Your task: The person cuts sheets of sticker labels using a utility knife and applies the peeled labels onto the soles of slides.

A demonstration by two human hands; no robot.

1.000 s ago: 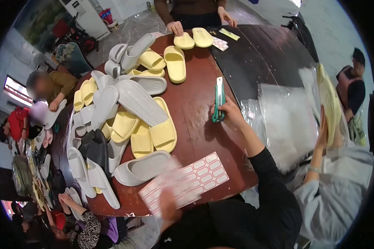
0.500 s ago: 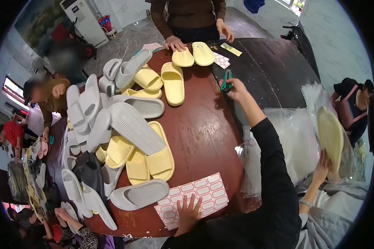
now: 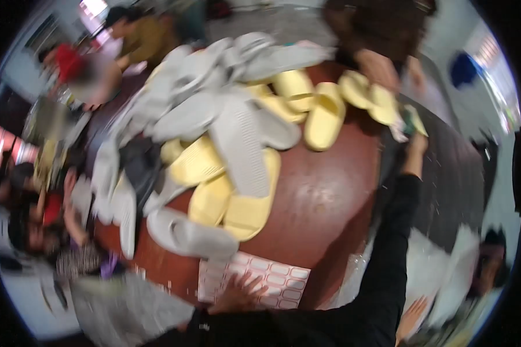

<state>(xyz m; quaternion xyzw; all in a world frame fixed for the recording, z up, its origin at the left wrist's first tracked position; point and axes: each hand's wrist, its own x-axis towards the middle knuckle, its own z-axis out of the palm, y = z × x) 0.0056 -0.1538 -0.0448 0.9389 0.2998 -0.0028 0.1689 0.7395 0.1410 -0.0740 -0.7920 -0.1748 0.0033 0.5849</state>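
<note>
flat red-outlined label sheet [image 3: 279, 279], blurred green cutter [image 3: 410, 121]

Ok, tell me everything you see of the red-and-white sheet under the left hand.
The sheet looks like paper, white with rows of red-outlined rounded boxes. It lies flat on the brown table, at the person's side, the left hand spread on its lower part. A grey slipper sits by its upper left; blur hides whether they touch.

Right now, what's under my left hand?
Under your left hand is a red-bordered label sheet, lying on the red-brown table. The part beneath your palm is covered, and so is anything under the sheet.
</note>
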